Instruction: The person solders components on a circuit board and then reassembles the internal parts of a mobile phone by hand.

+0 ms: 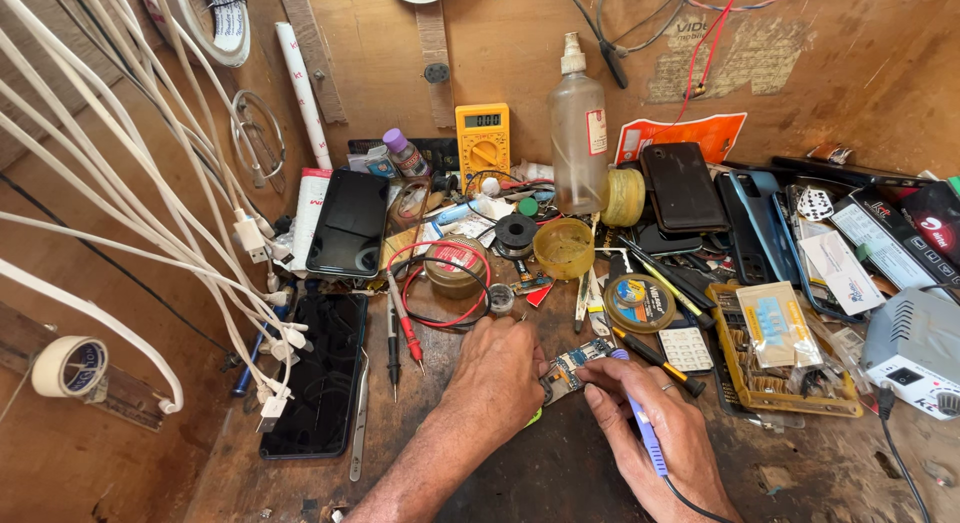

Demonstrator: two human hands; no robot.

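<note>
My left hand rests on the dark wooden bench and pins down a small circuit board with its fingers. A green piece shows just under that hand, too hidden to name. My right hand grips a blue-handled soldering iron like a pen. The iron's tip points up-left and meets the board's right end. Its cord runs back toward me along my wrist.
A black phone lies at left beside tweezers and red and black probe leads. A yellow multimeter, a spray bottle, tins and tape rolls crowd the back. A yellow parts tray and grey station sit right. White cables hang left.
</note>
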